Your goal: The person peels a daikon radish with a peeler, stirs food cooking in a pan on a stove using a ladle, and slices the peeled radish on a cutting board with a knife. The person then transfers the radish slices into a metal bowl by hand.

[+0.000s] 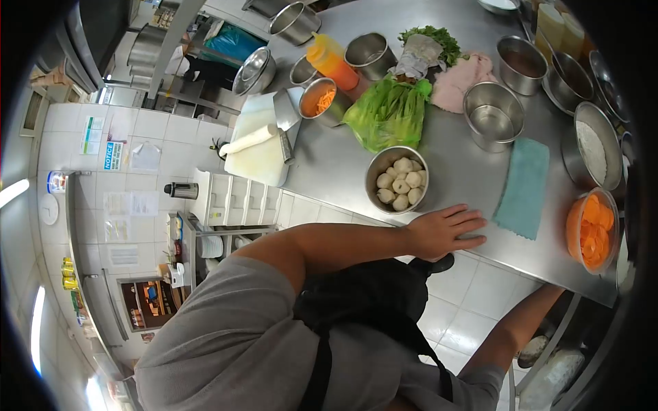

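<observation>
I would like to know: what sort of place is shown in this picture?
Most likely a commercial kitchen, perhaps a restaurant's. Three things suggest it: the large steel worktable, the metal pots standing on it, and the "NOTICE" sign on the tiled wall.

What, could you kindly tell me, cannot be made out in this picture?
- Right hand: head view, hidden behind the tabletop edge.
- Underside of the left hand: head view, hidden by the hand itself.
- White-filled bowl: head view, cut off by the top edge.
- Wall papers: head view, print too small to read.
</observation>
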Action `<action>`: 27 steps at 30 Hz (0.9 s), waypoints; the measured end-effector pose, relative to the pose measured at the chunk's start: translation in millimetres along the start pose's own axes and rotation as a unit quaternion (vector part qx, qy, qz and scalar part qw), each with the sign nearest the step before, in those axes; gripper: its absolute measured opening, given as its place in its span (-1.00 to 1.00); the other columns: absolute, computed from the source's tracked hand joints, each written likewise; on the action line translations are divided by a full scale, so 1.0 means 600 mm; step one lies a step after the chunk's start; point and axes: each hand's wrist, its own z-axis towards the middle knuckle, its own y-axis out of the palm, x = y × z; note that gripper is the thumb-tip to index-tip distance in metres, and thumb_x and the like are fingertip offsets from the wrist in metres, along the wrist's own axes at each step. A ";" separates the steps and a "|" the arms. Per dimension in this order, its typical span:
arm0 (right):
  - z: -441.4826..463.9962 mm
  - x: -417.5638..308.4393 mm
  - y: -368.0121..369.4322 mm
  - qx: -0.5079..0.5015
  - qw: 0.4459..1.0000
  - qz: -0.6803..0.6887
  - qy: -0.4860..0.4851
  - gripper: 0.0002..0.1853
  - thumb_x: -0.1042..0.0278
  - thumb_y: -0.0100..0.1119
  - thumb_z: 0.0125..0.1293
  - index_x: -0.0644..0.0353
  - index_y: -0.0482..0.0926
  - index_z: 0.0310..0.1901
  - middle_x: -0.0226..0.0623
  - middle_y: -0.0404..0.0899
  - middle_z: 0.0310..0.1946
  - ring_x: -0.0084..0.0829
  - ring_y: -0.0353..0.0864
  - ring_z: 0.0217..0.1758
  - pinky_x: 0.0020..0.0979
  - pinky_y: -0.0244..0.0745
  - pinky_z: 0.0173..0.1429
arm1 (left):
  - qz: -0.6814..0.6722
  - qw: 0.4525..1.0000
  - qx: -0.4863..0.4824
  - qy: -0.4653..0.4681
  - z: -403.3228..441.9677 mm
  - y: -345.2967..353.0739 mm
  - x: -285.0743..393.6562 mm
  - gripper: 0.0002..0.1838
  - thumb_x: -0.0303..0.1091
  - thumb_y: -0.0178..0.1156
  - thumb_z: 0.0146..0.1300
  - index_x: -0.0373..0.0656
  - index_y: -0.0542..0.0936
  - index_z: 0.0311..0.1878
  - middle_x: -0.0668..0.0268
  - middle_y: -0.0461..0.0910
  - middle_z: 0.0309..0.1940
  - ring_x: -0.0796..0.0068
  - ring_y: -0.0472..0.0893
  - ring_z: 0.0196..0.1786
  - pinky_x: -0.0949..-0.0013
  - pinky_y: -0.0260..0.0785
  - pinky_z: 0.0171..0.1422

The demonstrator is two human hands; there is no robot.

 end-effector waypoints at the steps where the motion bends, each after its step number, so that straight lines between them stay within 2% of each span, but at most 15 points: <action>1: 0.001 -0.008 -0.005 0.011 0.998 0.053 0.016 -0.43 0.08 -0.02 0.55 0.20 0.34 0.47 -0.21 0.42 0.43 -0.17 0.29 0.52 -0.11 0.05 0.63 | -0.006 1.000 0.005 0.001 -0.002 0.000 -0.002 -0.37 -0.31 0.23 0.20 0.05 0.45 0.39 0.12 0.34 0.47 0.13 0.28 0.56 0.02 0.08 0.64; 10: -0.014 -0.073 -0.039 0.058 0.939 0.322 0.109 -0.44 0.09 0.02 0.54 0.19 0.36 0.45 -0.22 0.45 0.41 -0.21 0.36 0.48 -0.17 0.12 0.60 | -0.027 0.998 0.050 0.006 -0.008 0.008 -0.011 -0.38 -0.35 0.23 0.14 0.06 0.50 0.35 0.15 0.35 0.47 0.18 0.28 0.55 0.04 0.07 0.62; 16: -0.089 -0.093 -0.067 0.043 0.883 0.451 0.124 -0.44 0.09 0.05 0.53 0.19 0.37 0.44 -0.23 0.47 0.39 -0.23 0.40 0.45 -0.22 0.17 0.59 | -0.026 0.997 0.065 0.018 -0.007 0.012 -0.014 -0.39 -0.35 0.23 0.14 0.04 0.49 0.35 0.15 0.37 0.43 0.16 0.27 0.54 0.05 0.07 0.60; 19: -0.215 -0.042 -0.066 -0.060 0.845 0.526 0.076 -0.50 0.20 0.14 0.49 0.18 0.41 0.39 -0.25 0.53 0.29 -0.34 0.50 0.33 -0.26 0.31 0.48 | -0.024 0.996 0.080 0.019 -0.011 0.018 -0.015 -0.40 -0.33 0.23 0.17 0.03 0.48 0.35 0.13 0.37 0.42 0.13 0.25 0.54 0.05 0.05 0.60; 20: -0.261 -0.015 -0.055 -0.104 0.866 0.477 0.106 -0.52 0.32 0.21 0.43 0.22 0.45 0.34 -0.26 0.55 0.23 -0.39 0.51 0.28 -0.28 0.36 0.41 | -0.028 0.995 0.090 0.022 -0.011 0.019 -0.014 -0.41 -0.33 0.23 0.18 0.01 0.48 0.34 0.13 0.36 0.42 0.13 0.25 0.54 0.06 0.06 0.59; 21: -0.321 -0.017 -0.032 -0.142 0.895 0.408 0.110 -0.58 0.45 0.25 0.34 0.22 0.52 0.23 -0.33 0.61 0.05 -0.49 0.55 0.10 -0.35 0.39 0.27 | -0.032 0.994 0.099 0.024 -0.014 0.018 -0.011 -0.41 -0.33 0.23 0.18 0.01 0.48 0.34 0.13 0.36 0.42 0.13 0.25 0.54 0.06 0.06 0.59; 22: -0.348 0.068 -0.037 -0.245 0.926 0.270 0.101 -0.67 0.52 0.24 0.33 0.21 0.57 0.13 -0.43 0.62 -0.16 -0.59 0.53 -0.16 -0.43 0.42 0.03 | -0.021 0.993 0.112 0.021 -0.018 0.015 -0.006 -0.43 -0.32 0.23 0.16 -0.01 0.51 0.30 0.14 0.39 0.39 0.13 0.29 0.50 0.06 0.12 0.56; 23: -0.427 0.013 -0.027 -0.294 0.927 0.203 0.114 -0.72 0.53 0.27 0.33 0.21 0.57 0.07 -0.53 0.58 -0.30 -0.66 0.43 -0.35 -0.50 0.37 -0.18 | -0.007 0.992 0.128 0.018 -0.021 0.008 -0.006 -0.45 -0.32 0.23 0.13 -0.02 0.55 0.26 0.14 0.41 0.36 0.14 0.34 0.46 0.07 0.18 0.53; 24: -0.499 -0.071 -0.018 -0.345 0.928 0.090 0.112 -0.66 0.55 0.36 0.26 0.21 0.57 0.07 -0.51 0.62 -0.24 -0.68 0.51 -0.31 -0.53 0.43 -0.19 | -0.004 0.990 0.143 0.020 -0.027 0.004 -0.005 -0.45 -0.32 0.23 0.13 -0.02 0.55 0.26 0.14 0.41 0.36 0.14 0.34 0.46 0.07 0.18 0.53; 26: -0.605 -0.197 0.009 -0.534 0.839 0.082 0.063 -0.62 0.56 0.43 0.21 0.21 0.60 0.06 -0.50 0.66 -0.22 -0.65 0.59 -0.22 -0.51 0.50 -0.09 | -0.193 0.962 0.186 0.044 -0.061 -0.001 0.023 -0.55 -0.28 0.25 0.14 -0.10 0.63 0.14 0.12 0.50 0.25 0.12 0.46 0.35 0.06 0.33 0.41; 27: -0.661 -0.273 0.020 -0.534 0.839 0.092 0.041 -0.60 0.59 0.43 0.19 0.21 0.62 0.08 -0.47 0.69 -0.15 -0.60 0.60 -0.22 -0.48 0.51 -0.08 | -0.231 0.945 0.213 0.093 -0.087 -0.030 0.041 -0.59 -0.31 0.28 0.12 -0.12 0.65 0.08 0.13 0.54 0.17 0.11 0.52 0.27 0.06 0.38 0.35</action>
